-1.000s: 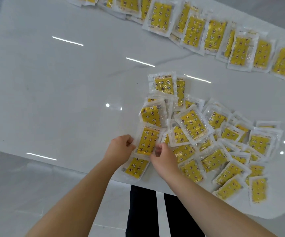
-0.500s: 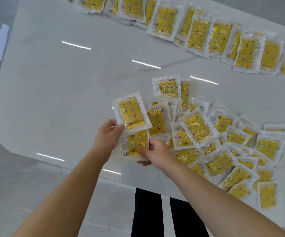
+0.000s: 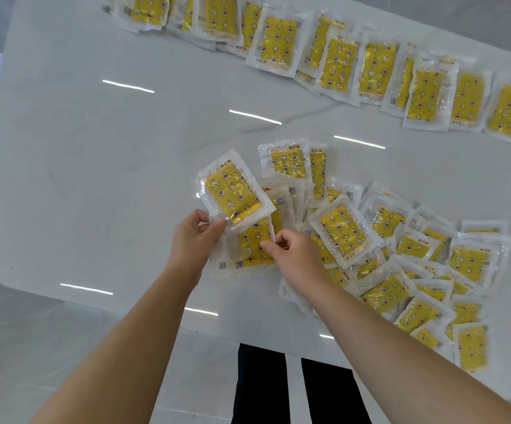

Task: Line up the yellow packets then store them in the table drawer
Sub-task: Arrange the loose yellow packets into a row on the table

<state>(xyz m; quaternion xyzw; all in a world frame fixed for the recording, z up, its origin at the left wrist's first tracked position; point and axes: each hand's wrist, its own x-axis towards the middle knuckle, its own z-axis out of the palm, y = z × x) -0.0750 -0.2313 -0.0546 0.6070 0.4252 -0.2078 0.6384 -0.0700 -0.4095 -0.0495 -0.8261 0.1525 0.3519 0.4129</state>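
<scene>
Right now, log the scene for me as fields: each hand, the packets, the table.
left hand: grips the upper packet by its lower corner, packet tilted
right hand: pinches the lower packet at its right edge
row: packets lined up, overlapping, along the table's far edge
pile: loose jumbled packets, near edge, right side
table: white, glossy
drawer: not in view

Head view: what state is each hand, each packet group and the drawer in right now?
left hand: grips the tilted packet's lower corner
tilted packet: raised, overlapping the lower packet
right hand: pinches the lower packet's right edge
lower packet: held, face up
loose pile: jumbled, overlapping, lying on the table
far row: lined up, overlapping, along the table's far side
drawer: not in view
</scene>
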